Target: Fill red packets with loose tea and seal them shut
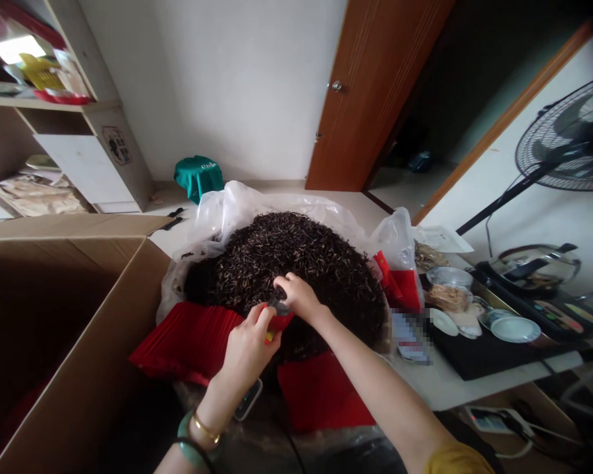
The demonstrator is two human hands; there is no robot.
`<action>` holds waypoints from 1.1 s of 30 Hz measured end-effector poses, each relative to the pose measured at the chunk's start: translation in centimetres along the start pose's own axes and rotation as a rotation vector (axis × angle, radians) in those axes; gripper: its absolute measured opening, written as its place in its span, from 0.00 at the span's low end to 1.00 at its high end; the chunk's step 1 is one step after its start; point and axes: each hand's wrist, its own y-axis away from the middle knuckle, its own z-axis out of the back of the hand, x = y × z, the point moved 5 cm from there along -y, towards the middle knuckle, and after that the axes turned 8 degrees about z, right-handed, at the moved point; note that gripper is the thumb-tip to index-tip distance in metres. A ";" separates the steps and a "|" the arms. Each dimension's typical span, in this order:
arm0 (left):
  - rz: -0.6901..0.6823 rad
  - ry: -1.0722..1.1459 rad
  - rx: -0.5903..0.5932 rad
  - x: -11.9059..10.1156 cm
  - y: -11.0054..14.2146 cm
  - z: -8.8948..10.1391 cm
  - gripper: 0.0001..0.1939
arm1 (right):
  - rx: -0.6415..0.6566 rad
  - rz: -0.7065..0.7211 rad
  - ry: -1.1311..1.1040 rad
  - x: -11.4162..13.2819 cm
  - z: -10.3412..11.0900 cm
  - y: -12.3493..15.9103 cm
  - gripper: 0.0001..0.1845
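A large heap of dark, dry, twisted leaves that look like tea point(296, 247) fills a clear plastic bag point(240, 201) in front of me. My left hand point(251, 342) is closed on a small red pouch point(282, 322), its clear plastic mouth held up over the heap. At that mouth, my right hand point(299, 297) has its fingers curled together around a pinch of dark leaves, partly hidden. Left of my left hand lies a fanned row of red pouches point(192, 339). More red packets point(323, 395) lie flat below my right forearm. A small scale point(250, 400) shows partly behind my left wrist.
An open cardboard box point(109, 316) stands at the left. On the right, a table point(425, 385) carries bowls point(515, 327), a tray and a lidded pot point(534, 266). More red packets point(405, 289) rest at the bag's right edge. A standing fan point(568, 138) is behind.
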 end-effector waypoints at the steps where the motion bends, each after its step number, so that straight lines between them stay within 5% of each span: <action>1: 0.008 0.002 0.001 0.0 0.0 0.0 0.14 | -0.025 -0.007 -0.033 -0.4 0.5 0.1 0.16; 4: 0.031 0.010 0.003 0.0 -0.2 0.0 0.14 | -0.085 -0.052 -0.169 -1.6 2.2 0.5 0.17; 7: 0.041 0.017 0.013 -0.1 -0.3 0.0 0.14 | -0.127 -0.125 -0.580 -2.4 3.7 1.2 0.17; 10: 0.043 0.017 0.021 -0.2 -0.4 -0.1 0.15 | -0.138 -0.115 -0.933 -1.9 5.3 2.0 0.19; 13: 0.043 0.019 0.024 -0.3 -0.4 -0.2 0.16 | -0.113 -0.064 -1.042 -0.6 6.4 2.7 0.21; 20: 0.042 0.030 0.002 -0.1 -0.3 0.1 0.16 | -0.028 0.012 -0.845 2.0 5.9 3.4 0.16; 25: 0.019 0.065 -0.014 0.1 -0.2 -0.2 0.17 | -0.068 0.113 -0.508 3.2 6.8 3.7 0.13; 33: -0.011 0.099 -0.029 0.2 -0.2 -0.7 0.17 | -0.093 0.162 -0.271 4.4 7.1 4.2 0.17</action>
